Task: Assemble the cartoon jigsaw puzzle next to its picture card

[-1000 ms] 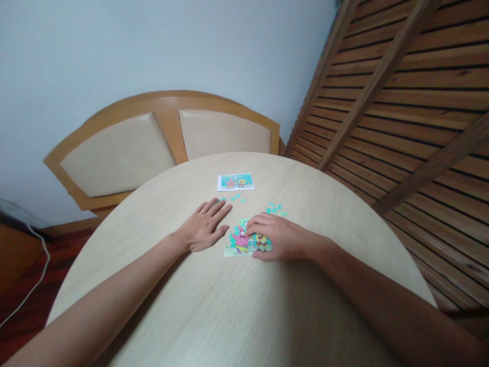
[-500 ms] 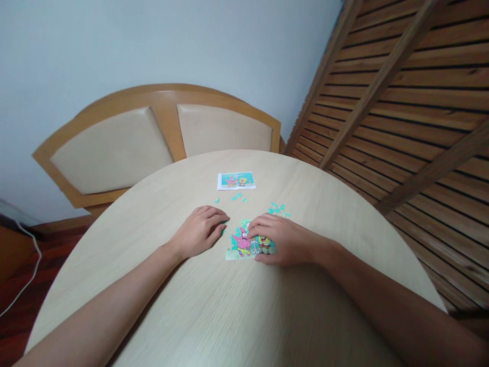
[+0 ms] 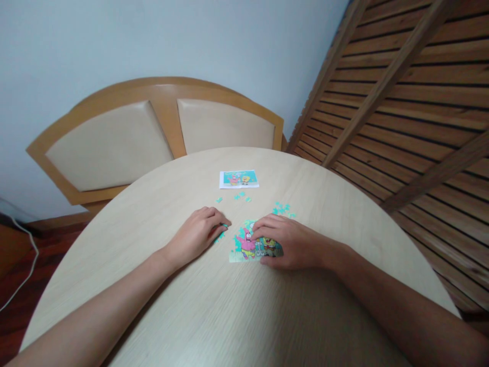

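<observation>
Seemingly steadying puzzle (image 3: 248, 247) with right hand (image 3: 292, 242), thumb and fingers apart; touching teal pieces (image 3: 220, 236) with left hand (image 3: 195, 235), cannot tell if clamped.

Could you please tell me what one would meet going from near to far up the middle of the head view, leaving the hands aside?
Partly assembled cartoon jigsaw puzzle → loose turquoise puzzle pieces → cartoon picture sheet → padded chair back → pale wall.

Pale round table (image 3: 183, 316), cream-panelled wooden bench back (image 3: 166, 92); blue-white wall (image 3: 171, 35), slatted wood (image 3: 412, 97); reddish floor (image 3: 23, 270)
</observation>
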Demonstrator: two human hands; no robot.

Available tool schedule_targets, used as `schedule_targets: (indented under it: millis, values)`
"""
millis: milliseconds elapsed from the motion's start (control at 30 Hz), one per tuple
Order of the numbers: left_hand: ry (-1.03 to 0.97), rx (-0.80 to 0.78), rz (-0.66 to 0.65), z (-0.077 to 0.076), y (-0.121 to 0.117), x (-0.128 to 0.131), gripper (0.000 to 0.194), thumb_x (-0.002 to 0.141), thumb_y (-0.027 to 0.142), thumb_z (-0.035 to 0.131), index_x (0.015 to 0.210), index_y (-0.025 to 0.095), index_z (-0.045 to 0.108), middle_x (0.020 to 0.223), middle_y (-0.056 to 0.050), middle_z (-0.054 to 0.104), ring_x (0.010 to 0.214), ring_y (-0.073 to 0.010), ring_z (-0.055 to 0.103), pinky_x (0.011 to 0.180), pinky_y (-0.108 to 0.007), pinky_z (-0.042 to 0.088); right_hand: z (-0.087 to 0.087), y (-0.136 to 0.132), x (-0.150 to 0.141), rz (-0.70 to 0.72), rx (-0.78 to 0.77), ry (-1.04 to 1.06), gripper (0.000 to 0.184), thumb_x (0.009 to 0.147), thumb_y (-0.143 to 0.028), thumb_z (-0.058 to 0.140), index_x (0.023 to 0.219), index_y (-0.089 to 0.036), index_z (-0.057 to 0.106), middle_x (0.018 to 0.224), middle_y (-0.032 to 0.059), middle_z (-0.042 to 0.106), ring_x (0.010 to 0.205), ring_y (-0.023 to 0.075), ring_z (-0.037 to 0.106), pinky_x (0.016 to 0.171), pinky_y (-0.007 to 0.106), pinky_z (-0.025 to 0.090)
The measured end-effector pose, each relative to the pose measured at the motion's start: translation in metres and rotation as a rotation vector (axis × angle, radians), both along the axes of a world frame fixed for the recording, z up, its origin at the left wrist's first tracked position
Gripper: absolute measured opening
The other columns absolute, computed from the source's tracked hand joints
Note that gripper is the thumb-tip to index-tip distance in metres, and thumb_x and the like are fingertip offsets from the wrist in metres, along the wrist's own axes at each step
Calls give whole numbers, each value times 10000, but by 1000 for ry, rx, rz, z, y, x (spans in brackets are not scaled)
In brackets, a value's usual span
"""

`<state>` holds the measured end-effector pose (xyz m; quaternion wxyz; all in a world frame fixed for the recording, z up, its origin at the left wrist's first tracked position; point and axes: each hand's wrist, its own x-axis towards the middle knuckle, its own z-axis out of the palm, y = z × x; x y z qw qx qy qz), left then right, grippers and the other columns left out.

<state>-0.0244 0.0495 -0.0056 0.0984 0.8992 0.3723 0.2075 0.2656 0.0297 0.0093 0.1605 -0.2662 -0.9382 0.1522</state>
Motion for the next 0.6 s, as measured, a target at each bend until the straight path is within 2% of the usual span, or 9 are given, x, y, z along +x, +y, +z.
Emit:
schedule_targets:
  millis: [100, 233, 333, 433, 600]
  values:
    - [-70, -63, 13, 7, -8, 4, 189, 1036, 270, 520, 1006, 207, 696, 1006, -64, 718, 944, -218, 639, 879, -379, 494, 0, 0, 0, 0, -2, -2, 393, 817, -335, 751, 1171, -181, 678, 1216, 130, 676, 1118, 284, 616, 1005, 459, 488]
    - [-182, -204, 104, 12, -23, 11, 160, 1012, 288, 542, 950, 202, 663, 920, -36, 715, 865, -200, 641, 813, -349, 497, 0, 0, 1, 5, -6, 4, 406, 812, -335, 758, 1178, -178, 677, 1218, 130, 673, 1118, 286, 613, 1001, 464, 489]
    - [-254, -300, 107, 11, -31, 16, 127, 989, 289, 575, 1021, 211, 670, 952, -30, 722, 871, -190, 649, 824, -340, 496, 0, 1, 1, 2, -11, 5, 410, 808, -339, 764, 1176, -179, 678, 1219, 129, 672, 1122, 289, 612, 999, 468, 488]
    - [-257, -310, 59, 10, -34, 18, 140, 977, 275, 586, 1039, 224, 701, 997, -32, 737, 933, -197, 652, 878, -350, 489, -1, 1, 0, 2, -11, 3, 408, 812, -344, 762, 1178, -185, 679, 1220, 126, 672, 1120, 288, 613, 996, 468, 488]
    - [-213, -303, 48, 13, -32, 18, 134, 952, 270, 615, 921, 215, 733, 938, -32, 749, 906, -198, 649, 880, -352, 486, -1, 2, -1, 1, -11, 3, 402, 807, -331, 763, 1177, -196, 679, 1221, 123, 673, 1125, 286, 615, 999, 462, 486]
